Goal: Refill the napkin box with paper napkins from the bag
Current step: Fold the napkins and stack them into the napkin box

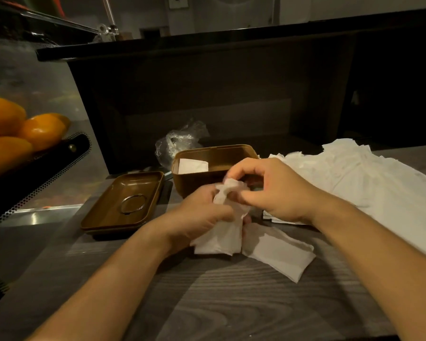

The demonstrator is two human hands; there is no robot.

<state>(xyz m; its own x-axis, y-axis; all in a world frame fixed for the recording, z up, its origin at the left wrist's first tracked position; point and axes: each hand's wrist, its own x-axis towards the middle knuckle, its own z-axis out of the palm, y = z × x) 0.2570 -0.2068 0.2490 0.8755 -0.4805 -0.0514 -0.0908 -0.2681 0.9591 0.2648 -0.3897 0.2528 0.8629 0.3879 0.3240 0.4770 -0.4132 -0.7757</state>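
Grey wood-grain tabletop [231, 303], dim warm light. Both forearms reach in from the bottom edge.

Left hand [202, 217]: fingers curled round a bunch of white folded paper napkins [221, 238], gripping them at the top; the lower ends of the bunch rest on the table. Right hand [268, 190]: thumb and fingers bent, pinching the crumpled upper end of the same bunch just above the left hand. The two hands touch or nearly touch at the paper.

One white folded napkin [280, 254] lies flat on the table just right of the held bunch. A large loose heap of white napkins [359, 178] spreads over the right side of the table, reaching behind the right wrist.

Brown rectangular plastic napkin box [207, 178] stands open directly behind the hands; a small white sheet [193, 166] shows inside, against its left wall. Its brown lid [123, 203] lies upside down to the left of the box, just beside it, with a metal ring [132, 204] in its middle.

Crumpled clear plastic bag [177, 143] sits behind the box's left corner, against a dark counter front.

Far left: orange fruits [22, 129] in a black perforated metal tray [47, 173].
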